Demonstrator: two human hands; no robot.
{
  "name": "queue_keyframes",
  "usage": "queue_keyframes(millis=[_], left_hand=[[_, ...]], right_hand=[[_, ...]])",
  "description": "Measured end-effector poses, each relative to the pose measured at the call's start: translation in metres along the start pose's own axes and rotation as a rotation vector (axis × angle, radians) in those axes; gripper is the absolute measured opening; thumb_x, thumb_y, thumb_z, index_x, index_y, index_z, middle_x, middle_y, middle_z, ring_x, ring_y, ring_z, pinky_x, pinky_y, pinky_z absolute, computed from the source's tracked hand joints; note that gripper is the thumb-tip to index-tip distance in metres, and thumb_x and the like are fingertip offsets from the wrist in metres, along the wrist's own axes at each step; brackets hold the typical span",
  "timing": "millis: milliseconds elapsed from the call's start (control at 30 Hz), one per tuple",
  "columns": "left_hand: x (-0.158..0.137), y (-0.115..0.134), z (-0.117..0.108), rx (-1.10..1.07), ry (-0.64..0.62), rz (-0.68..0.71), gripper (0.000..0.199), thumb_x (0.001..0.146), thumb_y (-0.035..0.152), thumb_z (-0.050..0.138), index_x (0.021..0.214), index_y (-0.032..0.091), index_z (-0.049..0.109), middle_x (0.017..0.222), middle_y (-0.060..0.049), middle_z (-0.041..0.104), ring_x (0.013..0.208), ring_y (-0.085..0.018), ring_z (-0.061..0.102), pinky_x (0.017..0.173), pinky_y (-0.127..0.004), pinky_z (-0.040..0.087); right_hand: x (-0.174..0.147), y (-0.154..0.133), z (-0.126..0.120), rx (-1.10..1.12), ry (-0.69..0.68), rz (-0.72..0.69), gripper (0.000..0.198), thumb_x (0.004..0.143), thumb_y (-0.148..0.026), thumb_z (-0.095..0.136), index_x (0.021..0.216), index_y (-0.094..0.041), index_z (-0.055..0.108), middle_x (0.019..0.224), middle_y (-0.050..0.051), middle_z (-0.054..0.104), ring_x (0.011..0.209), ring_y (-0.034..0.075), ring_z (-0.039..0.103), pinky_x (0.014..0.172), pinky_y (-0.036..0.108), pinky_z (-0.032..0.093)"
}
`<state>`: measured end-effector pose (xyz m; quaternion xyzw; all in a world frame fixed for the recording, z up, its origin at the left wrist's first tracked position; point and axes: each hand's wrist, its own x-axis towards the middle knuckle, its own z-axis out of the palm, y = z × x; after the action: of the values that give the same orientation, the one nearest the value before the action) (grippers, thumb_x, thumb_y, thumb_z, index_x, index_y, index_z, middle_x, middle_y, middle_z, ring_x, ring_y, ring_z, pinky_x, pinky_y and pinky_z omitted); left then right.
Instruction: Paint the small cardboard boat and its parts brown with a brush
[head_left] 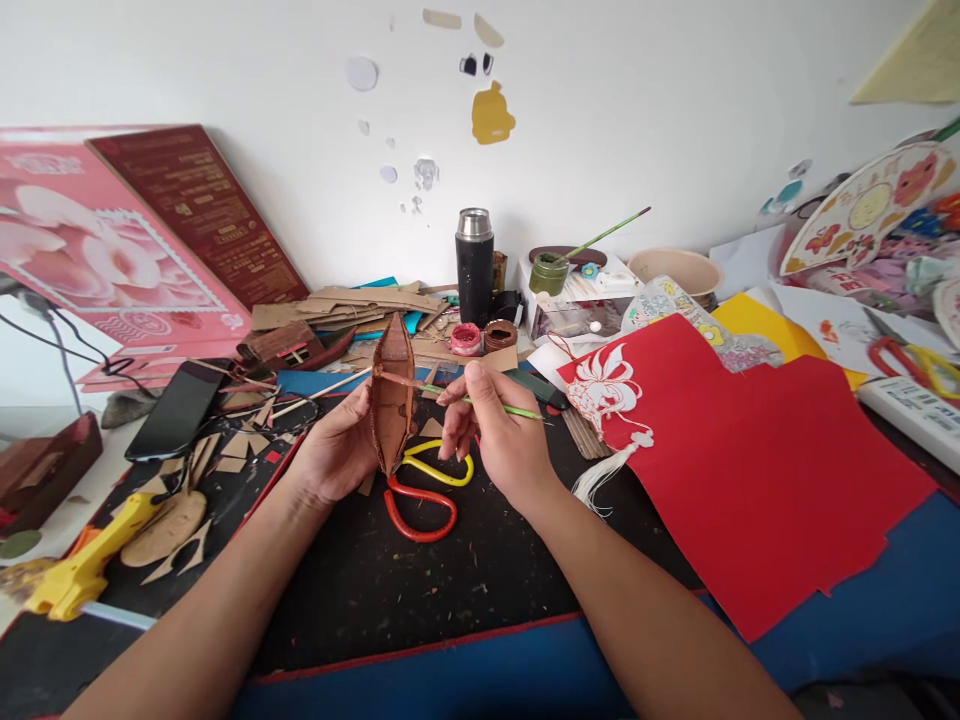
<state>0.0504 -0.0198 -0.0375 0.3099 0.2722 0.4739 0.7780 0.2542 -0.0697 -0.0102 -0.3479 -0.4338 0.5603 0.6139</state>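
My left hand is closed on a small brown cardboard boat, held upright on its end with the hollow inside facing me. Between the fingers of my right hand is a thin green paintbrush. Its brown-stained tip reaches the upper inside of the boat. Under the boat, on the black mat, lie scissors with one yellow and one red handle; their blades are hidden. Behind my right hand stand an open pot of red paint and a pot of brown paint.
A yellow glue gun, a black phone and cardboard scraps lie at left. Behind stands a black thermos near a green paint jar with a brush. Red paper spreads at right. A brown model boat sits far left.
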Motion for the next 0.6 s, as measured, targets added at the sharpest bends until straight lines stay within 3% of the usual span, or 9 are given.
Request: queue_keyframes(millis=[400,600], left_hand=[[0.003,0.0,-0.015,-0.051,0.043,0.002,0.03,0.091,0.023,0.083,0.12,0.026,0.08,0.111,-0.009,0.086,0.091,-0.028,0.082,0.082,-0.039,0.069],[0.003,0.002,-0.015,-0.044,0.053,-0.003,0.035,0.092,0.023,0.082,0.127,0.026,0.079,0.114,-0.008,0.085,0.095,-0.028,0.081,0.083,-0.039,0.068]], right_hand=[[-0.001,-0.002,0.001,-0.039,-0.011,0.018,0.066,0.095,-0.087,0.062,0.08,-0.022,0.066,0.052,-0.005,0.058,0.038,0.012,0.062,0.036,0.021,0.037],[0.0,-0.002,0.0,-0.016,0.051,-0.007,0.066,0.093,-0.087,0.064,0.082,-0.022,0.066,0.056,-0.003,0.061,0.044,0.014,0.067,0.038,0.021,0.041]])
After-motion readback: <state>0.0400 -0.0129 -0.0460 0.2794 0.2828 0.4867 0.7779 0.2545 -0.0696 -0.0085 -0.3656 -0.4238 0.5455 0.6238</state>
